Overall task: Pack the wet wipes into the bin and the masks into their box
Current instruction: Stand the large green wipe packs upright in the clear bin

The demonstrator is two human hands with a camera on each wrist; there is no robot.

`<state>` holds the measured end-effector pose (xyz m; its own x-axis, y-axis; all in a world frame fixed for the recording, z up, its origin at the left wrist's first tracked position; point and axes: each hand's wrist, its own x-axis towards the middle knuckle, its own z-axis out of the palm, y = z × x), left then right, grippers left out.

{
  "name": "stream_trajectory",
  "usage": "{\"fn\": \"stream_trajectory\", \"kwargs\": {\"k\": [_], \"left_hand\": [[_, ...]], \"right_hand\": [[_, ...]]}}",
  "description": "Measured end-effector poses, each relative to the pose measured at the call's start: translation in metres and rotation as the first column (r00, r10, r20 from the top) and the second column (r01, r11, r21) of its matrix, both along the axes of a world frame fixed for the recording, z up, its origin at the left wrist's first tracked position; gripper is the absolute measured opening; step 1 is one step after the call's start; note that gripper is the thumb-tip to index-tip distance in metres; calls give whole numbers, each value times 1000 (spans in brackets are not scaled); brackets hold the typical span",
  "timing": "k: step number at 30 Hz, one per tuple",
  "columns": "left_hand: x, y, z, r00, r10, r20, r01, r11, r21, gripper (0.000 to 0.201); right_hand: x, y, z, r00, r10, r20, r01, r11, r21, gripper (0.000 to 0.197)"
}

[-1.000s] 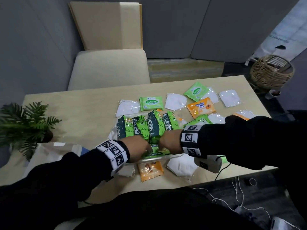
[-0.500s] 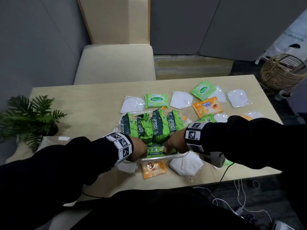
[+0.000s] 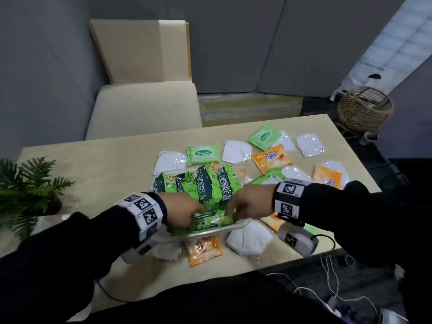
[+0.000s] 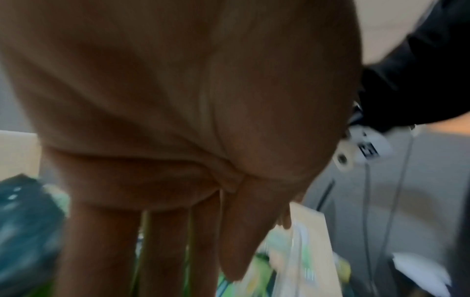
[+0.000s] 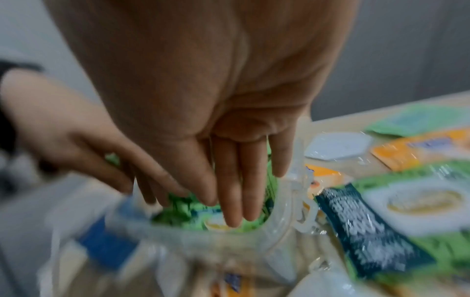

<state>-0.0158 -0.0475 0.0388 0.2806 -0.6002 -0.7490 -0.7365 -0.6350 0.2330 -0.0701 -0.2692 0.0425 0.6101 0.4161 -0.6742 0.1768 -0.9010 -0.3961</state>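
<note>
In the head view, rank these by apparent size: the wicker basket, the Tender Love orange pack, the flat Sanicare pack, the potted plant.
1. Potted plant, though nearest the camera and cropped by the frame edge.
2. Wicker basket.
3. Tender Love orange pack and flat Sanicare pack: too alike to rank.

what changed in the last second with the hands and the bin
Little changed. Both hands stayed low in the clear bin, the left hand and right hand with straight fingers pushing the flat green wipes pack down; neither took hold of or let go of anything. The upright green packs and the loose masks stayed as they were.
</note>
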Motion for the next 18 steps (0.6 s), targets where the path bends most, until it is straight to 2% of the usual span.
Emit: {"fn": "stream_trajectory", "kwargs": {"k": [1, 2, 3, 5, 8, 10, 11, 13, 15, 18], "left_hand": [[7, -5, 6, 993, 97, -65, -105, 987, -121, 56], [14, -13, 13, 966, 198, -164, -233, 943, -239, 55], [20, -22, 18, 912, 290, -291, -379, 867, -324, 49], [26, -43, 26, 769, 383, -512, -611, 676, -412, 36], [29, -83, 26, 655, 428, -623, -753, 442, -487, 23], [26, -111, 18, 585, 466, -664, -811, 312, -495, 17], [23, -125, 12, 550, 491, -676, -833, 264, -486, 17], [16, -151, -3, 522, 540, -661, -846, 227, -482, 19], [10, -175, -23, 542, 581, -607, -829, 254, -498, 26], [4, -208, -50, 630, 649, -426, -759, 399, -514, 47]], "right_hand": [[-1, -15, 3, 979, -199, -35, 202, 970, 137, 31], [-1, -33, 5, 917, -389, -84, 397, 885, 243, 26], [-1, -52, 5, 829, -550, -102, 552, 776, 304, 21], [1, -94, 1, 644, -764, -22, 725, 602, 335, 16], [-2, -147, -12, 393, -917, 66, 854, 391, 343, 11], [-8, -173, -26, 267, -964, 10, 909, 255, 329, 11], [-12, -182, -34, 226, -974, -28, 926, 206, 317, 11], [-18, -198, -53, 162, -984, -77, 945, 132, 300, 12], [-22, -207, -70, 110, -986, -127, 957, 71, 280, 14], [-25, -214, -94, -1, -962, -273, 973, -64, 224, 21]]}}
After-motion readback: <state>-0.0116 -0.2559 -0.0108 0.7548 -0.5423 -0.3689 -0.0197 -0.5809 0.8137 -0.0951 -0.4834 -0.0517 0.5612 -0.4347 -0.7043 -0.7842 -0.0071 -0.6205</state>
